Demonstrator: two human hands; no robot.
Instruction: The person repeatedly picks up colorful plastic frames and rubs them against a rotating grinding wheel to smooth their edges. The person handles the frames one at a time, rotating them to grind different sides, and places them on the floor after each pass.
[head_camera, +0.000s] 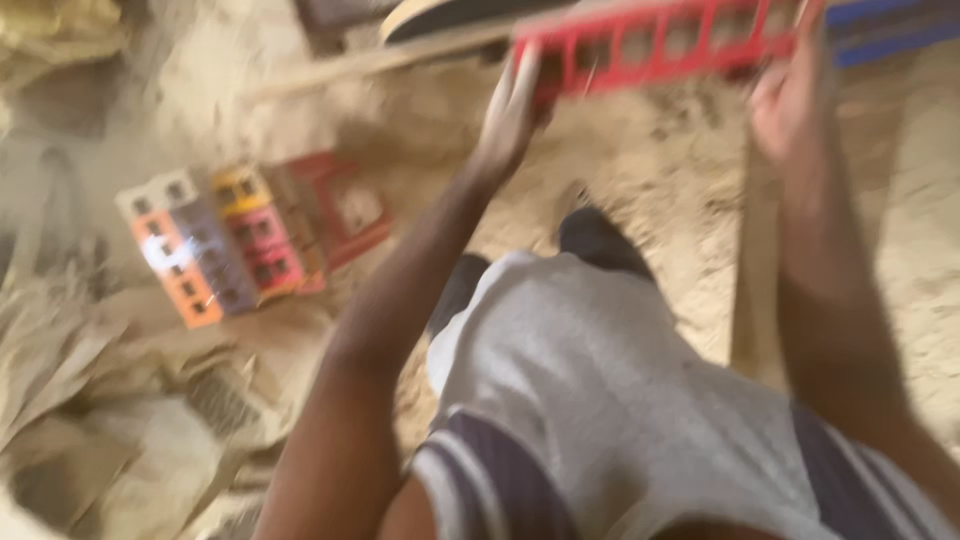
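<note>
Red frame (660, 40): a long red openwork bar with a row of rectangular windows, held up at 12 o'clock, at the far end of both outstretched arms.
Long axis: runs from 9 to 3 o'clock, tilted slightly, the right end higher.
Left hand (510, 110): fingers extended along the frame's left end, pressing against it from below; motion blur hides whether they curl round it.
Right hand (790, 95): closed about the frame's right end at 1 o'clock, fingers wrapped over the bar.
Nearer hand: neither clearly; each hand holds one end, so the frame spans the gap between them.
Blue piece (885, 25): a similar barred part, just beyond the red frame's right end at 1 o'clock.
Coloured blocks (215, 245): a cluster of orange, grey, yellow and pink windowed pieces lying on the sandy floor (640, 170) at 9 o'clock, well apart from both hands.
Wooden plank (755, 290): lies on the sand at 3 o'clock, its long axis running 12 to 6, under the right forearm.
Sharpness: the whole view is blurred; fine detail cannot be told.
</note>
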